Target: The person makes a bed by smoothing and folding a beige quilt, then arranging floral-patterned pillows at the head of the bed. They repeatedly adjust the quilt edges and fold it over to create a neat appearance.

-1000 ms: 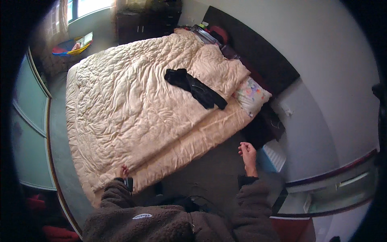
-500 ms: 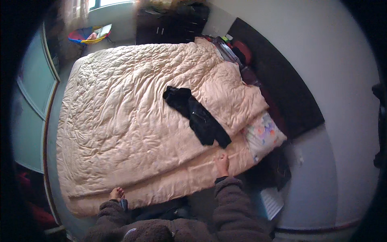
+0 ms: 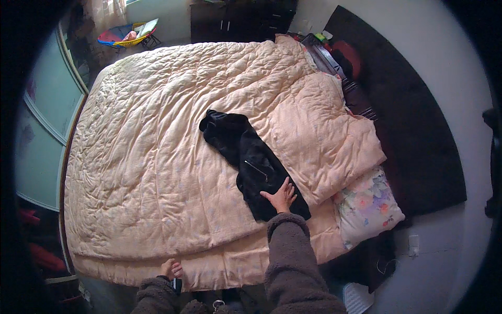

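Observation:
A folded black garment with a silver zip lies slantwise on the peach quilt; whether it is trousers or a jacket I cannot tell. My right hand rests over the garment's near end, its thumb and fingers spread. Farther left, by the quilt's near edge, my left hand has its fingers curled in, and nothing shows in them. A dark band sits at the left wrist. Both arms wear fuzzy brown sleeves.
A floral pillow lies at the bed's near right, beside the dark headboard. Sliding wardrobe doors line the left. A colourful round chair and dark cabinet stand beyond the bed.
My right hand has moved forward from the bed's near strip onto the black garment, and its fingers have spread. The view has shifted closer to the bed.

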